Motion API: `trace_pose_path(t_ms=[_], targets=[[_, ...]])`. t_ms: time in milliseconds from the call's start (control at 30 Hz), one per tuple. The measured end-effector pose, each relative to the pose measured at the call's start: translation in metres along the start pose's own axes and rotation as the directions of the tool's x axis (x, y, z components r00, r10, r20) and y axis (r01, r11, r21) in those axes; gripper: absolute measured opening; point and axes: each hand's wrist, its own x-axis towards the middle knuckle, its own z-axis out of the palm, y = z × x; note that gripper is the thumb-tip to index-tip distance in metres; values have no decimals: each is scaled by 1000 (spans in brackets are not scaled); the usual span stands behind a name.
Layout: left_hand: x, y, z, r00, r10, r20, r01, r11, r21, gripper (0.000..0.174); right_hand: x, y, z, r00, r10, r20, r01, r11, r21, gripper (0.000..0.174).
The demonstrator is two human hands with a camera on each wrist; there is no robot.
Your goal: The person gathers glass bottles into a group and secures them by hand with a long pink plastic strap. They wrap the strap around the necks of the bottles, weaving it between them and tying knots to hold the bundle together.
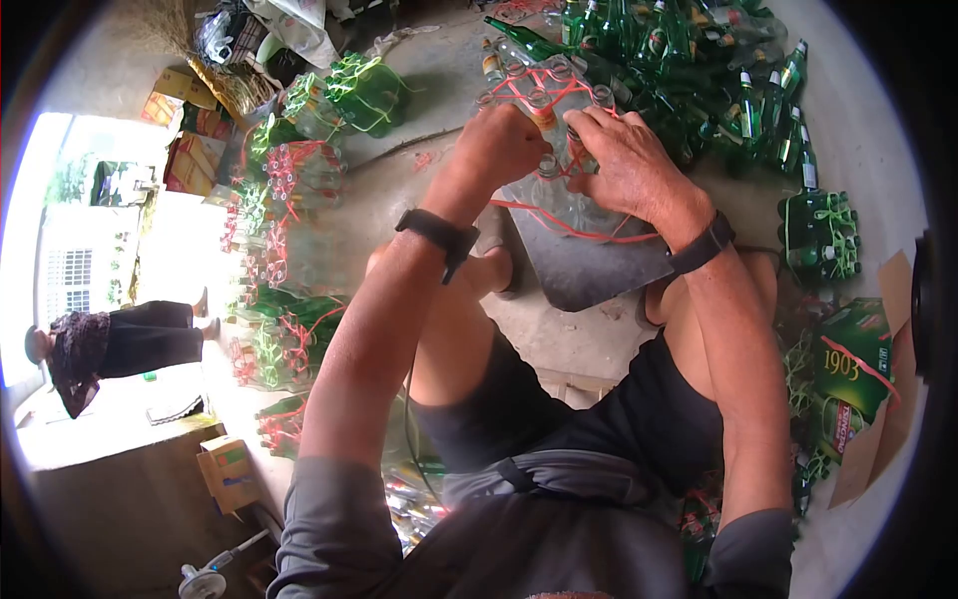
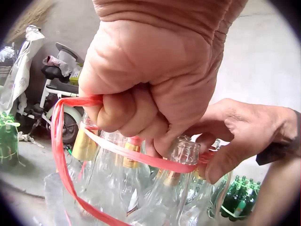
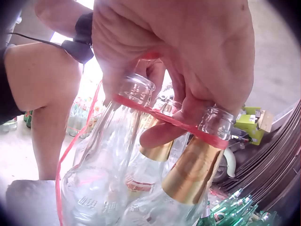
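Note:
A bundle of clear glass bottles (image 3: pixel 94 183), some with gold neck labels (image 3: pixel 190 172), stands upright in front of the person. Red plastic twine (image 2: pixel 141 156) runs round the bottle necks. My left hand (image 1: pixel 499 145) is over the near left necks, its fingers curled round the twine, a loop of which hangs from the fist in the left wrist view. Opposite it, my right hand (image 1: pixel 634 165) grips the twine at the right-hand necks, with one finger (image 3: pixel 162 134) reaching in among them beneath the strand. The palm partly hides its grip.
Under the bundle lies a dark flat board (image 1: pixel 579 270). Loose green bottles (image 1: pixel 679 50) are heaped at the back right. Tied bottle bundles (image 1: pixel 289 210) line the left side; another green bundle (image 1: pixel 818 235) stands right. A person (image 1: pixel 130 344) is near the bright doorway.

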Motion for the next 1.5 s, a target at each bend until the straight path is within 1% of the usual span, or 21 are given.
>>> trace_pose_path(t_ms=[67,167,233,367,400,433,467,533,567,633,700,767,900,967,1000,1067,1100,1167,1200,1267,1500], targets=[[-7,4,1,1000,-12,17,12,1000,21,16,1,1,-2,994,53,100,-50,998,-24,68],[-15,-4,17,997,-61,-43,63,997,40,16,2,2,-5,991,62,116,-58,997,-43,70],[-19,-7,19,998,-46,-45,43,997,-65,18,0,3,-2,995,45,92,-41,998,-40,71],[-27,6,14,996,-38,-85,28,993,-119,19,0,3,-3,997,34,68,-32,999,-38,77],[-33,26,3,964,-257,-61,227,925,-306,20,0,2,-5,997,28,71,-25,999,-41,77],[-38,39,-2,890,-456,4,403,783,-474,21,-1,0,-8,995,47,92,-43,998,-36,79],[-42,41,5,888,-460,-2,403,780,-478,21,-1,-2,-10,992,65,112,-62,998,-32,82],[-48,39,22,859,-481,-173,224,659,-718,22,-6,-7,-12,997,28,70,-25,999,-42,82],[-50,40,30,855,-488,-176,224,654,-723,22,-9,-8,-13,999,-1,32,2,999,-49,83],[-50,49,38,794,-536,-285,100,578,-810,22,-10,-4,-15,999,-38,13,39,999,-29,81],[-52,55,40,780,-544,-309,82,578,-812,18,-11,-4,-18,997,-78,-3,78,997,-8,80],[-55,65,38,743,-586,-324,62,542,-838,15,-12,-8,-25,989,-106,-103,102,994,-42,67],[-56,70,52,699,-580,-418,-2,584,-812,15,-14,-16,-41,989,-102,-108,95,993,-64,58],[-56,73,60,616,-653,-440,-53,522,-851,18,-16,-19,-45,998,48,-43,-51,994,-92,49],[-58,76,61,613,-659,-436,-52,516,-855,18,-18,-21,-45,998,46,-36,-49,994,-94,49],[-60,80,58,592,-711,-379,99,531,-841,20,-18,-24,-46,997,59,-48,-65,987,-148,45],[-61,81,57,590,-712,-380,99,531,-842,20,-19,-23,-46,997,57,-47,-64,987,-148,45],[-63,82,55,666,-687,-290,34,417,-908,27,-22,-21,-42,993,115,39,-109,987,-121,40],[-64,80,56,665,-688,-289,35,416,-909,27,-23,-22,-41,993,115,41,-109,987,-121,40],[-66,77,56,724,-674,-146,101,313,-944,35,-25,-24,-38,977,200,73,-188,970,-153,36],[-69,82,53,723,-661,-204,59,352,-934,38,-26,-16,-29,988,133,79,-117,977,-179,31]])
